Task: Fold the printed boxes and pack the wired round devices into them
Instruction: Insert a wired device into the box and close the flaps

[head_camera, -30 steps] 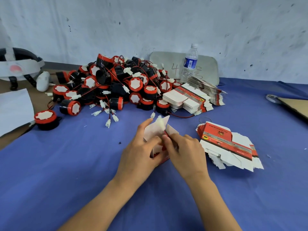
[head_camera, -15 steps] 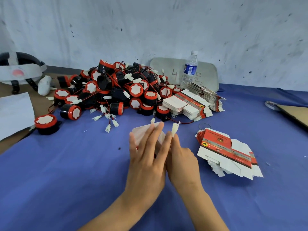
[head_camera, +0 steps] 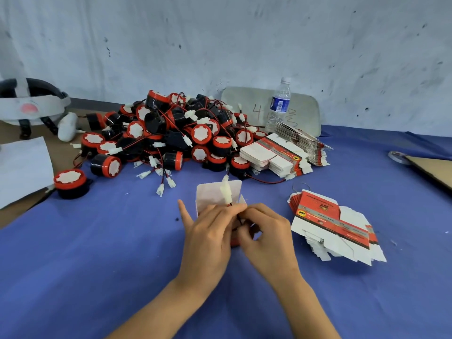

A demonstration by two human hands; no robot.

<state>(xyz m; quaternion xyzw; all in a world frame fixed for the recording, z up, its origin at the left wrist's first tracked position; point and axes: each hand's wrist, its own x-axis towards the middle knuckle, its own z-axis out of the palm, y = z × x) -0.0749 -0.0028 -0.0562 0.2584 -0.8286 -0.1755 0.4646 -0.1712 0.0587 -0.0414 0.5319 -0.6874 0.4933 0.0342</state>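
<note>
A folded printed box (head_camera: 210,196) stands open in front of me, its white lid flap raised. My left hand (head_camera: 208,238) wraps around the box from the left. My right hand (head_camera: 266,238) pinches the device's wire at the box mouth, and the white connector (head_camera: 226,192) sticks up above my fingers. The round device itself is hidden inside the box and behind my hands. A big pile of black-and-red wired round devices (head_camera: 171,135) lies behind. Flat printed box blanks (head_camera: 335,226) are fanned out to the right.
More stacked flat boxes (head_camera: 276,155) and a water bottle (head_camera: 280,104) sit behind the pile. One loose device (head_camera: 69,182) lies at the left by white paper (head_camera: 22,167). A headset (head_camera: 29,106) rests far left; cardboard (head_camera: 433,170) at the right edge. Blue cloth (head_camera: 97,265) covers the table.
My left hand went from flat fingers over the box to gripping its side. The right hand moved the connector and wire over the box opening. The lid flap now stands up.
</note>
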